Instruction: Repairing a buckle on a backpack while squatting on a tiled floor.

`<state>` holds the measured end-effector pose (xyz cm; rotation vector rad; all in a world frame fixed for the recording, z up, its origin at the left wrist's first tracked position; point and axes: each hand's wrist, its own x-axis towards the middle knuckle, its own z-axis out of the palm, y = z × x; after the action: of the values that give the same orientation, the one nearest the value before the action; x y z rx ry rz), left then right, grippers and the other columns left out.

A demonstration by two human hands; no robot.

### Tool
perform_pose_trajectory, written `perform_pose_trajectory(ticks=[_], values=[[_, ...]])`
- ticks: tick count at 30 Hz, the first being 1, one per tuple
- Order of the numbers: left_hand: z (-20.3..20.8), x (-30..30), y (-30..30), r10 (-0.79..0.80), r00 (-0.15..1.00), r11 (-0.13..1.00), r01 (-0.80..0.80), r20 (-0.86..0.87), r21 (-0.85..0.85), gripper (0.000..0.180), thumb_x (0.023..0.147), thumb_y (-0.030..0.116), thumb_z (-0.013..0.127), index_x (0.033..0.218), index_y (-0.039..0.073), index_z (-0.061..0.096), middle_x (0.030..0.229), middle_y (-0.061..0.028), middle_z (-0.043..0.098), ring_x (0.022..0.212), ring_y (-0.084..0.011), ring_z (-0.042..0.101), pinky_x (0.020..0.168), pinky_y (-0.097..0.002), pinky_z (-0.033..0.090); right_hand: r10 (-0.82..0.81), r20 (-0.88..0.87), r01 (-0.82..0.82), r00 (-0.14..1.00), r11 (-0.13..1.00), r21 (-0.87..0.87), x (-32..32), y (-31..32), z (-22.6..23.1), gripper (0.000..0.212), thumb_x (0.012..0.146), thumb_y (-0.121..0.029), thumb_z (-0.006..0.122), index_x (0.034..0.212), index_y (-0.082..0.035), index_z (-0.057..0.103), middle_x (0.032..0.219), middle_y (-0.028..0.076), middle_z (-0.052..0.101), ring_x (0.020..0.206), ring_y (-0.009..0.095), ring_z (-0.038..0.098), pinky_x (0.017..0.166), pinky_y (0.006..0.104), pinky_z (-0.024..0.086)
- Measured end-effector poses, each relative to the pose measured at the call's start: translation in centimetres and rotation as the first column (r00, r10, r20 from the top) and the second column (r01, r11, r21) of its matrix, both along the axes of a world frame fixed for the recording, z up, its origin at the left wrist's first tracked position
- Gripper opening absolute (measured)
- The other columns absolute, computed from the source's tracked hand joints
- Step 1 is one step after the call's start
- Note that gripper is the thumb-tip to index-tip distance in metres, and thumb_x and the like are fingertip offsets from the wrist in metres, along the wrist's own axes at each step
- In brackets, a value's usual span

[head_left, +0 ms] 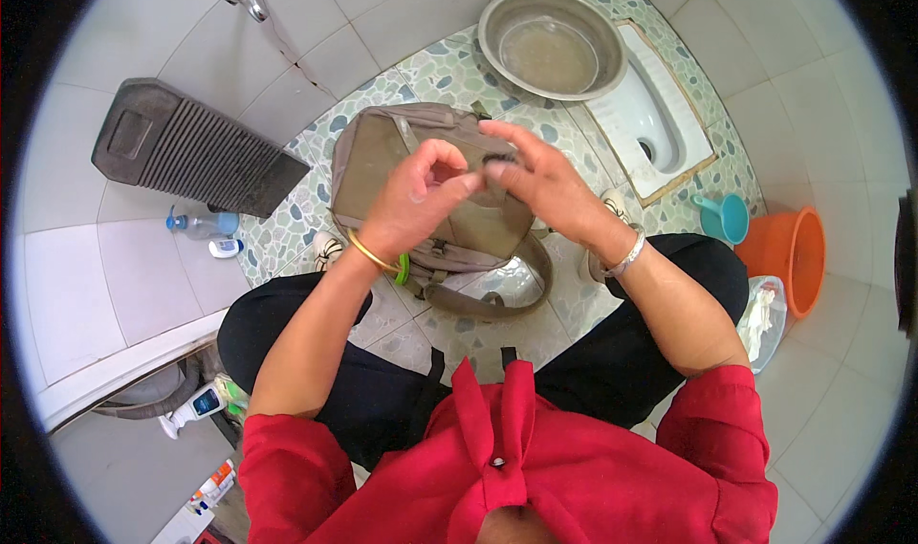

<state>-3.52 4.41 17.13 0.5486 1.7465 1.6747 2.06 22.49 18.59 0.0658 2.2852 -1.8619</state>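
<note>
An olive-brown backpack [378, 166] lies on the tiled floor between my feet, its straps toward me. Just above it, both hands are raised close together. My left hand [416, 200], with a gold bangle and a green band at the wrist, has thumb and fingers pinched; what they hold, if anything, is too small to name. A small dark tuft [498, 160] sits between the thumb and fingers of my right hand [555, 185], which wears a silver bracelet. The fingertips are slightly blurred.
A black washboard [201, 147] leans at the left, near bottles [203, 224]. A metal basin [553, 45] holding cloudy water overlaps the squat toilet [660, 114]. At the right are a teal scoop [724, 219], an orange bucket [781, 257] and a bagged bin [762, 324].
</note>
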Motion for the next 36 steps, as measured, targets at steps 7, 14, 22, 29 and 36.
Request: perform_pose_trajectory(ticks=[7,14,22,29,36], values=[[-4.0,2.0,1.6,0.243,0.967,0.964,-0.249,0.072,0.096,0.024,0.077,0.006,0.067,0.087,0.005,0.045,0.083,-0.0010,0.053,0.074,-0.0070,0.051,0.067,-0.0226,0.045,-0.201,0.118,0.226,0.972,0.937,-0.266,-0.9,-2.5,-2.8,0.030,0.089,-0.013,0.049,0.116,-0.002,0.053,0.088,0.000,0.060,0.064,0.004,0.042,0.056,0.0195,0.037],[-4.4,1.5,1.8,0.325,0.946,0.945,-0.324,0.005,0.051,0.022,0.079,0.009,0.065,0.092,0.003,0.048,0.095,-0.0046,0.057,0.077,-0.0094,0.055,0.072,-0.0233,0.046,-0.312,0.041,0.314,0.949,0.929,-0.195,-1.7,-2.8,-4.7,0.027,0.088,-0.011,0.049,0.111,0.001,0.054,0.075,0.001,0.056,0.060,0.006,0.044,0.054,0.0220,0.038],[-3.4,0.6,1.5,0.276,0.948,0.950,-0.294,-0.157,-0.108,0.019,0.082,0.018,0.063,0.089,0.003,0.052,0.083,-0.0028,0.058,0.072,-0.0085,0.053,0.068,-0.0245,0.045,-0.318,0.019,0.318,0.948,0.944,-0.090,-1.4,-3.1,-4.8,0.024,0.088,-0.013,0.048,0.105,0.002,0.057,0.074,0.004,0.056,0.063,0.009,0.046,0.058,0.0253,0.040],[-4.7,-0.3,1.0,0.220,0.920,0.964,-0.255,-0.324,-0.069,0.016,0.079,0.015,0.063,0.078,0.002,0.054,0.072,-0.0007,0.055,0.066,-0.0069,0.049,0.059,-0.0226,0.041,-0.297,0.090,0.309,0.951,0.930,-0.200,-1.2,-3.3,-4.4,0.027,0.091,-0.017,0.045,0.108,0.000,0.057,0.082,0.001,0.053,0.072,0.007,0.042,0.066,0.0216,0.037],[-3.9,-0.1,1.1,0.268,0.963,0.956,-0.263,0.017,-0.132,0.016,0.076,0.015,0.066,0.081,0.000,0.061,0.068,0.0036,0.054,0.065,-0.0028,0.045,0.058,-0.0202,0.037,-0.164,0.135,0.180,0.977,0.977,-0.117,-0.6,-2.9,-3.6,0.040,0.092,-0.026,0.041,0.121,0.001,0.048,0.094,0.005,0.057,0.081,0.010,0.048,0.072,0.0227,0.040]])
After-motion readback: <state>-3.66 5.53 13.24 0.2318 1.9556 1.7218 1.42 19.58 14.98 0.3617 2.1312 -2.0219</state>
